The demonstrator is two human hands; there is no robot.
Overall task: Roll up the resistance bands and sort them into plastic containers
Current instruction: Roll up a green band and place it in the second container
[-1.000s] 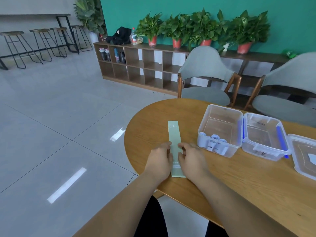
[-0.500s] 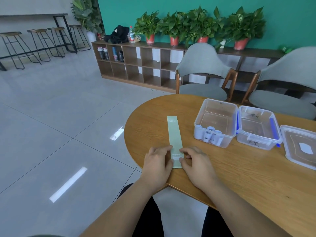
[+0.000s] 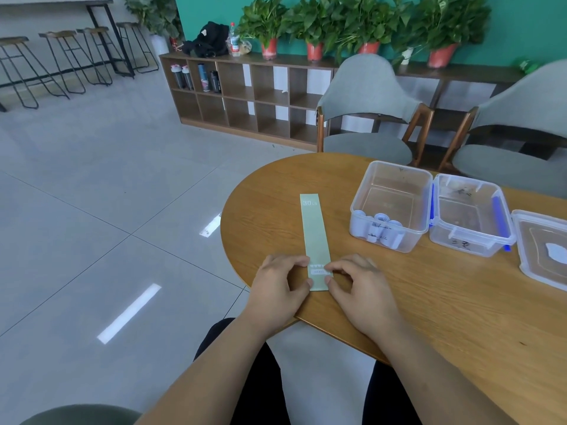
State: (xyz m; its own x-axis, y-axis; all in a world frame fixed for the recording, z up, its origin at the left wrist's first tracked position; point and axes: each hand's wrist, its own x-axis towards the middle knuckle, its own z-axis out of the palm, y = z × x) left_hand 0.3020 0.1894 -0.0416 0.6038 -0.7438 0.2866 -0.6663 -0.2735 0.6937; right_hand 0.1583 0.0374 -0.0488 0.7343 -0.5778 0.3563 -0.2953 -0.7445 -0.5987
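The green resistance band lies flat near the bench's left end, its near end at the front edge pinched by left grip and right grip, probably to start rolling.

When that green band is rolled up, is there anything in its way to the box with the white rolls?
Nothing visible. Only bare table lies between the green band and the open box to its right.
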